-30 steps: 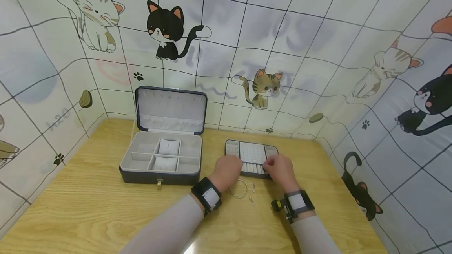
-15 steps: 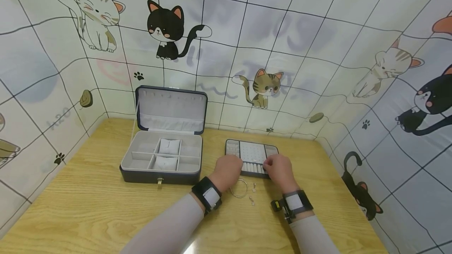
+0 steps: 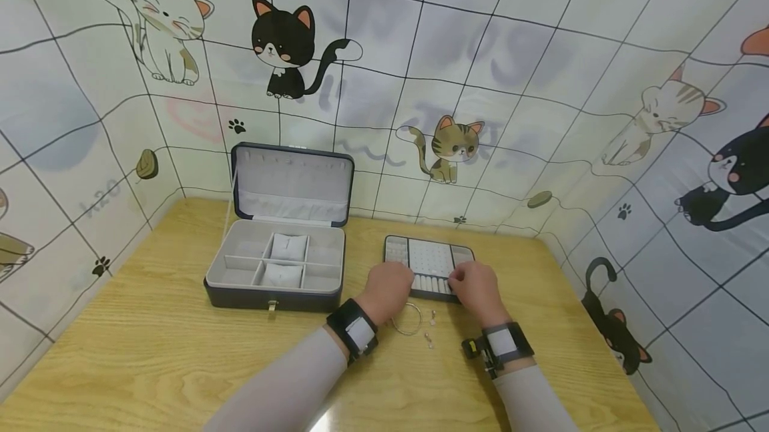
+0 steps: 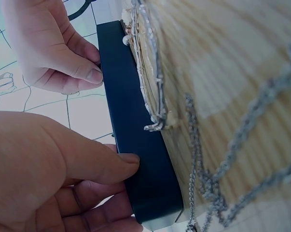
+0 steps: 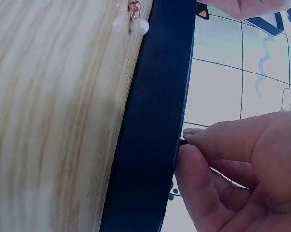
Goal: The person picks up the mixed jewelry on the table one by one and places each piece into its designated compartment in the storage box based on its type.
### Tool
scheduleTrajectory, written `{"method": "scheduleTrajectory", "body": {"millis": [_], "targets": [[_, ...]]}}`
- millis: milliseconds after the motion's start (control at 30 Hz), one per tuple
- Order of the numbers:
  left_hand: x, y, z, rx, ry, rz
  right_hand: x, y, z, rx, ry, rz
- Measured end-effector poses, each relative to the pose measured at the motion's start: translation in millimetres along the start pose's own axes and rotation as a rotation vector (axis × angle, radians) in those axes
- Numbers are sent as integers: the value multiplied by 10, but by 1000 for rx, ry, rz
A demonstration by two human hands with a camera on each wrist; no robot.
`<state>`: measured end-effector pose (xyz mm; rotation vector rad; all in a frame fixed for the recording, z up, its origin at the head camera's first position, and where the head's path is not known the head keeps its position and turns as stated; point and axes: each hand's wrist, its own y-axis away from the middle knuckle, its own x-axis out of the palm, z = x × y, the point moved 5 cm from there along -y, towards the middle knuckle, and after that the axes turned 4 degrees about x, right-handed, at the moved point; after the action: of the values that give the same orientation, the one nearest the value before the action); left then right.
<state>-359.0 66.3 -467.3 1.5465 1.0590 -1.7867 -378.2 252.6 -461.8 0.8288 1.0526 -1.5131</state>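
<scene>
A shallow dark-blue jewelry tray (image 3: 429,258) with pale ring rolls and an earring panel lies on the table. My left hand (image 3: 387,292) grips its front-left corner; in the left wrist view the thumb presses the dark front wall (image 4: 128,104) and the fingers curl behind. At the tray's right end, my right hand (image 3: 478,292) has thumb and index finger together over the ring rolls. The right wrist view shows them pinching a small dark item (image 5: 184,142) at the rim, mostly hidden by the fingertips.
In front of the tray lie a bangle (image 3: 408,334) and two small earrings, one nearer the tray (image 3: 432,318) and one nearer me (image 3: 429,340). A silver chain (image 4: 254,108) shows in the left wrist view. An open jewelry box (image 3: 273,300) with divided compartments stands left.
</scene>
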Motion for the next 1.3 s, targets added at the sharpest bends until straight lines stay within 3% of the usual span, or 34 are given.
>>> {"method": "scheduleTrajectory", "body": {"millis": [233, 467, 667, 1067, 1300], "targets": [[-1, -5, -4, 0, -2, 9, 14, -8, -6, -13, 5, 12], [-2, -10, 0, -7, -9, 21, 37, -19, -62, 30, -46, 53], [1, -15, -4, -9, -31, 27, 32, -30, -83, -10, -64, 60], [-20, -15, -12, -14, -28, 36, 29, -40, -98, 21, -56, 161], [-6, -28, -13, -26, -18, 52, 32, -29, -88, 5, -65, 154]]}}
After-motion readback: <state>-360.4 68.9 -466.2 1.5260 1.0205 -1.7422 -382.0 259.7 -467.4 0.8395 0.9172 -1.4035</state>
